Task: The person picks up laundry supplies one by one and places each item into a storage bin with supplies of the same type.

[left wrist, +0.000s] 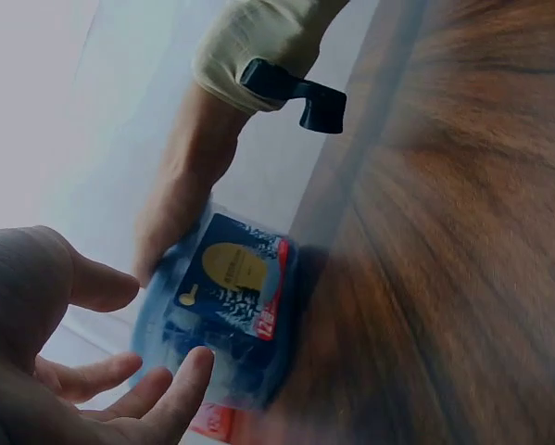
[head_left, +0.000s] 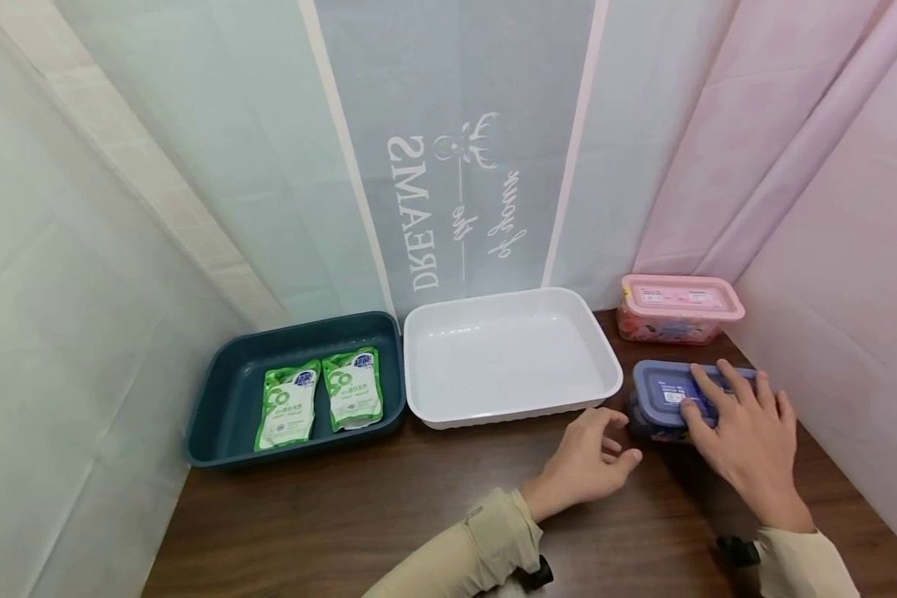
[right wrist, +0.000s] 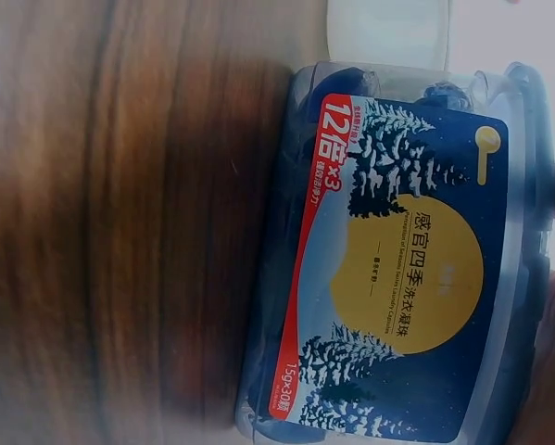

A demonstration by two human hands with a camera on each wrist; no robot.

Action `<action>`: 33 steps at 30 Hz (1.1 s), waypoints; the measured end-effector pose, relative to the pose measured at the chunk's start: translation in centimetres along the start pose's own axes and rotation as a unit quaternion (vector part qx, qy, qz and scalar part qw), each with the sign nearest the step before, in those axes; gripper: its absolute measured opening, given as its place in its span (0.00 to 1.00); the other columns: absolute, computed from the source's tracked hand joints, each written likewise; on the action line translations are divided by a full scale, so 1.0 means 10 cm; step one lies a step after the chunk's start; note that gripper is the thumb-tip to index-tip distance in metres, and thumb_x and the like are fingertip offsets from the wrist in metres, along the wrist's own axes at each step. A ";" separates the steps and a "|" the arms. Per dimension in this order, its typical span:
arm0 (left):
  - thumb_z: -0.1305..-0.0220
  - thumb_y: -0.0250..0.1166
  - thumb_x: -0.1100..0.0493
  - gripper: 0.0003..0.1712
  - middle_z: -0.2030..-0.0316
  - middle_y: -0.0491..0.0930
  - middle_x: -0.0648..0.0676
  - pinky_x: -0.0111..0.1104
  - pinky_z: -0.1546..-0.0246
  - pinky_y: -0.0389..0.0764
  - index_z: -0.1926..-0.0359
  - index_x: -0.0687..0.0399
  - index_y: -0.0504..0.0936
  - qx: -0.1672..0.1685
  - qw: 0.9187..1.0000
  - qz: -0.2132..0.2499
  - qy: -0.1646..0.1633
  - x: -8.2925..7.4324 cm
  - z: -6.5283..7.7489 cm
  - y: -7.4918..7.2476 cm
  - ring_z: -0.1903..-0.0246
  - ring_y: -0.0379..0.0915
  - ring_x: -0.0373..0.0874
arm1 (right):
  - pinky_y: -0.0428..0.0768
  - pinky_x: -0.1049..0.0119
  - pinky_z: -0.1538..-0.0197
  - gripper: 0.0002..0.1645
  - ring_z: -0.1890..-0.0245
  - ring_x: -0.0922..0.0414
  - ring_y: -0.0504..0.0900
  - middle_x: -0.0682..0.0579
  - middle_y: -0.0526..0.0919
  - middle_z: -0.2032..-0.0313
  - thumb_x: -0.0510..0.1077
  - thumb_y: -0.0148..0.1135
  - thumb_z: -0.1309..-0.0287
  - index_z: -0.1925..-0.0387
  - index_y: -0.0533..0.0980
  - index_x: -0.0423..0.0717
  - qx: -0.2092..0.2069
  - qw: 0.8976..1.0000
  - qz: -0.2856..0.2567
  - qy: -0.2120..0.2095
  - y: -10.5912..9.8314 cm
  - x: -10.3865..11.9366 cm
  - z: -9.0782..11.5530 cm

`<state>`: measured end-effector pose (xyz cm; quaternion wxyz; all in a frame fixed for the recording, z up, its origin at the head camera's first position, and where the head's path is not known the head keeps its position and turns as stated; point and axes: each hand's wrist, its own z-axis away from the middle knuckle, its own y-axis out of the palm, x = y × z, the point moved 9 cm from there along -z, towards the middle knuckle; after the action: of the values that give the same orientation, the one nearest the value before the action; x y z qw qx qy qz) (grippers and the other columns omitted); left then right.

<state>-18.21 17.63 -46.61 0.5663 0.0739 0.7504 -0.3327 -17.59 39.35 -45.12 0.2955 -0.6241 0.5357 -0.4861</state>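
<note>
A box of laundry capsules [head_left: 661, 394] with a blue lid stands at the right of the table. Its dark blue label [right wrist: 397, 269] shows a yellow moon and snowy trees. My right hand [head_left: 751, 432] rests on the lid from above, fingers spread across it. Just left of the box is my left hand [head_left: 586, 457], its fingers loosely bent and nothing between them. In the left wrist view, the left hand's fingers [left wrist: 170, 394] overlap the box's end. Behind the blue box sits a similar pink-lidded box [head_left: 680, 307].
A white tray [head_left: 508, 411] lies in the middle, against a dark teal tray [head_left: 227, 390] on the left. Inside the teal tray are two green and white pouches [head_left: 287, 407]. Fabric curtains [head_left: 269, 149] close off the back and both sides of the wooden table [head_left: 344, 507].
</note>
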 end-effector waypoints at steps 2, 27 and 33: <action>0.28 0.70 0.59 0.24 0.43 0.80 0.54 0.14 0.61 0.80 0.36 0.59 0.77 0.002 1.000 0.020 -0.013 0.02 -0.02 0.04 0.59 0.81 0.27 | 0.40 0.19 0.26 0.37 0.21 0.20 0.46 0.31 0.64 0.22 0.59 0.54 0.25 0.23 0.70 0.48 -0.003 1.000 0.001 0.001 -0.01 0.01 0.02; 0.25 0.68 0.50 0.21 0.52 0.81 0.48 0.20 0.61 0.80 0.39 0.54 0.78 -0.055 0.995 0.052 -0.068 0.11 -0.09 0.01 0.65 0.74 0.26 | 0.37 0.24 0.21 0.36 0.20 0.22 0.48 0.33 0.65 0.22 0.57 0.58 0.27 0.24 0.72 0.48 -0.018 0.999 0.000 -0.027 -0.06 0.30 0.37; 0.27 0.71 0.52 0.24 0.53 0.79 0.47 0.21 0.63 0.80 0.36 0.53 0.75 -0.049 0.994 0.047 -0.082 0.13 -0.07 -0.02 0.66 0.74 0.27 | 0.37 0.25 0.20 0.36 0.21 0.21 0.50 0.34 0.65 0.22 0.58 0.59 0.28 0.24 0.72 0.49 -0.019 0.999 -0.002 -0.031 -0.05 0.34 0.42</action>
<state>-19.36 17.55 -47.57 0.6435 0.0537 0.7127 -0.2739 -13.67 35.55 -45.12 0.2990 -0.6458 0.5339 -0.4566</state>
